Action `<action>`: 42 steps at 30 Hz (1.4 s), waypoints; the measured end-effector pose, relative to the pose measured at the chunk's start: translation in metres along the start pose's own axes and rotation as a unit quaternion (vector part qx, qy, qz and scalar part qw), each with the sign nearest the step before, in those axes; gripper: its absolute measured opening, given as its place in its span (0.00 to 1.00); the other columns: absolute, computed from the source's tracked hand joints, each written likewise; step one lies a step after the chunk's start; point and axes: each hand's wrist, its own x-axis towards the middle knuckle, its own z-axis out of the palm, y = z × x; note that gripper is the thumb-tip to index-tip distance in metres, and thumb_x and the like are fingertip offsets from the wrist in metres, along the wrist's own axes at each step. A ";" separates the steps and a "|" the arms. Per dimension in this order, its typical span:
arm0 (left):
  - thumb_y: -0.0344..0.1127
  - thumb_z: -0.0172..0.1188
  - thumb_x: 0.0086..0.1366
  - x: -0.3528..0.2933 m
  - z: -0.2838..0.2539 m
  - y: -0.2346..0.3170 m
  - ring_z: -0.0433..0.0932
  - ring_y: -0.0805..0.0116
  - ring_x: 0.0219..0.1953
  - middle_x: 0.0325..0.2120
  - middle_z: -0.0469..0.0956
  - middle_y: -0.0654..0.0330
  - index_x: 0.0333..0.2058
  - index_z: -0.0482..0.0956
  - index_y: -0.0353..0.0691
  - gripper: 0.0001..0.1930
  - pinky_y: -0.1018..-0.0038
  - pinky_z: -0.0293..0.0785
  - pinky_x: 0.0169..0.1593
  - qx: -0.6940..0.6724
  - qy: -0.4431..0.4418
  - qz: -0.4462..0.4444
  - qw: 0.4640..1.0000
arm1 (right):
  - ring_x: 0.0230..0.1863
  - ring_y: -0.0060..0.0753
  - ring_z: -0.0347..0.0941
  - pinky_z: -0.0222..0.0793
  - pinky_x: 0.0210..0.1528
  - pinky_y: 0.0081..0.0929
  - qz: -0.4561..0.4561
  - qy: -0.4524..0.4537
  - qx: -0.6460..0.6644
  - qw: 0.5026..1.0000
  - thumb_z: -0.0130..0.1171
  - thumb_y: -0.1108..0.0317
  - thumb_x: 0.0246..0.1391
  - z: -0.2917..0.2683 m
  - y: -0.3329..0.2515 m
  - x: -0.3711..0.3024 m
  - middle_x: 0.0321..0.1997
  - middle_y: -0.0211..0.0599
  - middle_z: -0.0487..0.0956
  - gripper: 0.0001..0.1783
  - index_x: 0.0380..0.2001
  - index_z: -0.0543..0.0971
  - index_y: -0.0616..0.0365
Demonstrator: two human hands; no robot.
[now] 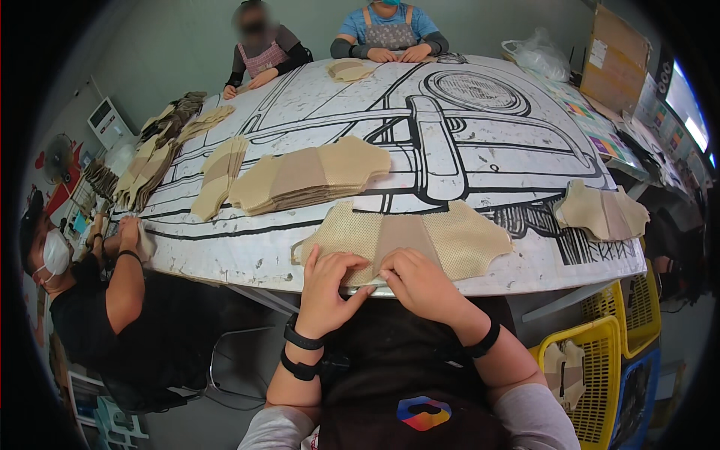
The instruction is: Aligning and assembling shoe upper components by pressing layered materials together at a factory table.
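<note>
A beige mesh fabric piece (465, 236) with a smooth tan middle panel (400, 234) lies flat at the near edge of the table, right in front of me. My left hand (327, 289) grips its near edge, thumb below and fingers bent over the mesh. Close beside it, my right hand (418, 281) pinches the same edge at the tan panel, thumb and forefinger together. Just beyond lies a thick stack of matching fabric pieces (352, 161). A smaller pile of pieces (606, 211) rests to the right.
The white table (510, 161) bears a black line drawing of a car. More fabric piles (154, 161) lie at left. One co-worker (97, 292) sits at left; two others (390, 34) work across the table. Yellow baskets (600, 360) stand low at right, near a cardboard box (615, 56).
</note>
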 end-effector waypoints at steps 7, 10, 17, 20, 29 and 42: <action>0.39 0.65 0.49 -0.003 0.003 -0.006 0.70 0.64 0.48 0.35 0.74 0.65 0.37 0.76 0.48 0.15 0.55 0.41 0.64 0.019 0.005 0.014 1.000 | 0.36 0.45 0.67 0.65 0.41 0.36 -0.061 -0.028 -0.020 0.998 0.52 0.71 0.52 -0.003 0.001 0.002 0.31 0.42 0.72 0.05 0.29 0.72 0.63; 0.39 0.66 0.49 -0.002 0.002 -0.006 0.70 0.65 0.48 0.35 0.75 0.67 0.35 0.78 0.49 0.13 0.55 0.41 0.64 0.020 -0.002 0.020 1.000 | 0.36 0.44 0.68 0.65 0.41 0.35 -0.070 -0.042 -0.028 0.996 0.52 0.71 0.51 -0.005 0.002 0.002 0.31 0.41 0.72 0.05 0.29 0.73 0.62; 0.39 0.66 0.49 -0.004 0.002 -0.010 0.70 0.68 0.48 0.35 0.75 0.71 0.29 0.80 0.49 0.08 0.55 0.42 0.64 0.010 -0.010 0.032 0.999 | 0.35 0.42 0.68 0.67 0.38 0.34 -0.073 -0.041 -0.018 0.996 0.56 0.71 0.47 -0.005 0.001 0.001 0.30 0.38 0.72 0.05 0.28 0.74 0.61; 0.38 0.66 0.49 -0.004 0.001 -0.011 0.70 0.69 0.48 0.35 0.75 0.71 0.24 0.79 0.48 0.06 0.54 0.43 0.64 0.009 -0.021 0.033 0.999 | 0.37 0.41 0.69 0.67 0.40 0.33 -0.059 -0.062 -0.014 0.996 0.57 0.71 0.46 -0.008 0.000 0.000 0.32 0.35 0.74 0.04 0.28 0.75 0.58; 0.44 0.70 0.42 0.000 -0.010 -0.015 0.69 0.65 0.49 0.36 0.75 0.70 0.24 0.77 0.47 0.14 0.53 0.46 0.63 -0.015 -0.069 0.089 0.994 | 0.33 0.40 0.70 0.67 0.37 0.32 -0.108 -0.040 -0.008 0.993 0.57 0.71 0.45 -0.007 -0.003 0.000 0.27 0.35 0.75 0.04 0.26 0.76 0.58; 0.39 0.69 0.43 -0.003 0.000 -0.016 0.70 0.64 0.47 0.32 0.74 0.68 0.24 0.75 0.46 0.12 0.53 0.48 0.62 0.019 -0.034 0.115 0.993 | 0.34 0.35 0.72 0.66 0.40 0.32 -0.147 -0.030 -0.111 0.982 0.58 0.69 0.44 -0.005 -0.003 -0.003 0.26 0.33 0.76 0.08 0.30 0.77 0.56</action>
